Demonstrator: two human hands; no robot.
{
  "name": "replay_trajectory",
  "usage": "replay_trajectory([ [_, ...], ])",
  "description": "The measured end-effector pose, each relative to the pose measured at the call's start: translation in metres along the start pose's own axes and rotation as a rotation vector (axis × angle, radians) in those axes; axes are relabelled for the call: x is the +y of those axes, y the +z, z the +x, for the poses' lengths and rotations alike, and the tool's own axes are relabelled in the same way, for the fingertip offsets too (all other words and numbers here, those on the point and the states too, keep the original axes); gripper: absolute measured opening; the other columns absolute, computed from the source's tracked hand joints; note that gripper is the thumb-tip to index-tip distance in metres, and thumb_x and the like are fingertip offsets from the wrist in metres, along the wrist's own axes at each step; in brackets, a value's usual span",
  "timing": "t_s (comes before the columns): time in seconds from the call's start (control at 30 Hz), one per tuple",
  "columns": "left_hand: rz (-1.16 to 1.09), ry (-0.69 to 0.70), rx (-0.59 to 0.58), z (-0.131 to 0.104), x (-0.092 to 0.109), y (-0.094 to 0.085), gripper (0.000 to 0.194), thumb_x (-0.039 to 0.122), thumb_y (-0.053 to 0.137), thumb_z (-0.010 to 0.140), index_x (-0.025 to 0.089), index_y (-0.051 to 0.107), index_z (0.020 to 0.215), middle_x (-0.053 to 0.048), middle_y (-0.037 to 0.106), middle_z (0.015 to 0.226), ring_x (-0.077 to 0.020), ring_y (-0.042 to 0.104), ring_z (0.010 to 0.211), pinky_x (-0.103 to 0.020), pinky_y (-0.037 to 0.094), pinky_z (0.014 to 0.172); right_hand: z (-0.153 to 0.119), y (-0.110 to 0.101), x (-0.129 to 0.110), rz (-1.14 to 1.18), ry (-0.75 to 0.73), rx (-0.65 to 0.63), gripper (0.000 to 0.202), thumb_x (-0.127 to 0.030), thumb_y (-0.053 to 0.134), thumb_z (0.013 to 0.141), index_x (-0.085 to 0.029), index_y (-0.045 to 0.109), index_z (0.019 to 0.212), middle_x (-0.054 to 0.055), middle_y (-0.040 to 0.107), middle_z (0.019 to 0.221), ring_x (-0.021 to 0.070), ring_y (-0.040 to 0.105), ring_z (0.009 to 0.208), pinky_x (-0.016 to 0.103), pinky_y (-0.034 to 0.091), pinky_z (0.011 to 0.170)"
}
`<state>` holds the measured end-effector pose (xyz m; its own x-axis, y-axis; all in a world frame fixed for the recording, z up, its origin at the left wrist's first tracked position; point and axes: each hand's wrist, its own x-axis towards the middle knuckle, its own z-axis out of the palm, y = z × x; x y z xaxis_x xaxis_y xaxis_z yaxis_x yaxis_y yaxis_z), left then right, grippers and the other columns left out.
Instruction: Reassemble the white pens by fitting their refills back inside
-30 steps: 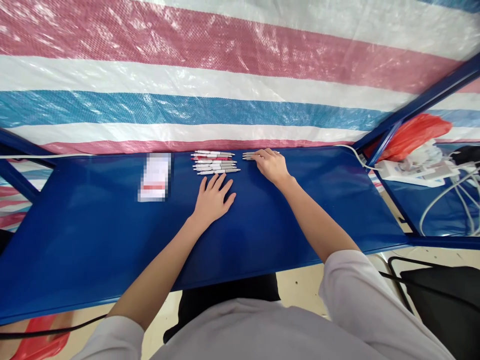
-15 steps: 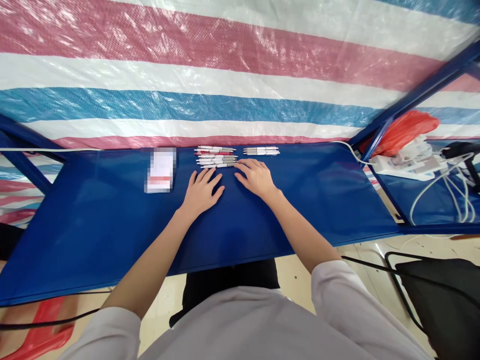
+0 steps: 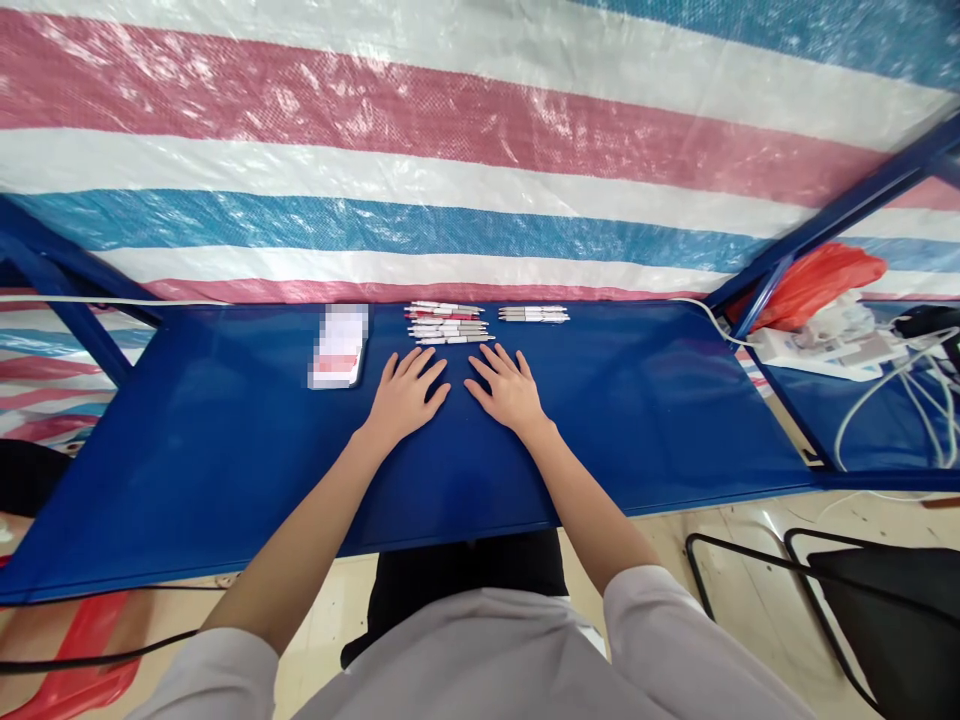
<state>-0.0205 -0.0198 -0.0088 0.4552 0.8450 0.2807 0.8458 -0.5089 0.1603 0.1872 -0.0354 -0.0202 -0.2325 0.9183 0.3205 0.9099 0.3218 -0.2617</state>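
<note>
My left hand (image 3: 406, 396) lies palm down on the blue table (image 3: 262, 470), fingers spread, holding nothing. Beside it on the right, my right hand (image 3: 508, 390) rests flat with its fingers apart, also with nothing in it. Just beyond my fingertips is a pile of several white and grey pens (image 3: 448, 328), with some red among them. A smaller group of white pens (image 3: 534, 314) lies to the right of that pile. Left of my left hand is a white, blurred-out item (image 3: 339, 345) with a reddish patch.
A striped plastic sheet (image 3: 450, 120) hangs behind the table. At the right are a red plastic bag (image 3: 829, 283) and looped white cables (image 3: 930, 410). A black chair (image 3: 892, 610) stands at the lower right, a red stool (image 3: 86, 650) at the lower left.
My right hand has drawn back from the pen pile, its fingers now more spread. My left hand stays flat and spread. The camera view has shifted slightly.
</note>
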Motion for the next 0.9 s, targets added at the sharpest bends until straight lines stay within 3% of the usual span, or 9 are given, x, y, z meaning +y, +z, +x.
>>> replay_trajectory([
  [0.17,-0.021,0.057,0.056,0.031,0.002,-0.004,0.039,0.029,0.041,0.098,0.019,0.065,0.126,-0.013,0.06,0.136,-0.0297,0.052,0.128,-0.048,0.035,0.11,0.0,0.001,0.0,0.015,-0.01,0.029,0.043,-0.047,0.043,0.097,-0.027,0.06,0.132,0.007,0.055,0.145,0.0296,0.046,0.139,0.056,0.03,0.117],
  [0.37,-0.002,0.094,-0.03,0.062,0.005,-0.001,0.037,0.021,0.041,0.096,0.019,0.066,0.123,-0.014,0.066,0.122,-0.032,0.058,0.115,-0.049,0.04,0.098,0.0,-0.001,0.001,0.033,-0.004,0.022,0.043,-0.046,0.044,0.097,-0.027,0.06,0.132,0.007,0.055,0.145,0.0293,0.046,0.139,0.056,0.03,0.117],
  [0.67,0.083,0.117,-0.1,0.074,0.005,-0.001,0.035,0.019,0.042,0.095,0.015,0.067,0.119,-0.017,0.064,0.114,-0.0345,0.057,0.109,-0.049,0.043,0.089,0.001,0.0,0.003,0.05,0.008,0.021,0.042,-0.044,0.043,0.098,-0.026,0.061,0.131,0.006,0.055,0.145,0.0283,0.046,0.139,0.055,0.028,0.118],
  [0.9,0.073,0.158,-0.089,0.074,0.003,0.002,0.035,0.018,0.041,0.095,0.017,0.067,0.118,-0.016,0.064,0.116,-0.0339,0.056,0.111,-0.047,0.043,0.089,0.001,-0.002,0.002,0.047,0.018,0.01,0.041,-0.043,0.041,0.099,-0.027,0.06,0.131,0.005,0.055,0.145,0.0275,0.045,0.14,0.054,0.027,0.119],
])
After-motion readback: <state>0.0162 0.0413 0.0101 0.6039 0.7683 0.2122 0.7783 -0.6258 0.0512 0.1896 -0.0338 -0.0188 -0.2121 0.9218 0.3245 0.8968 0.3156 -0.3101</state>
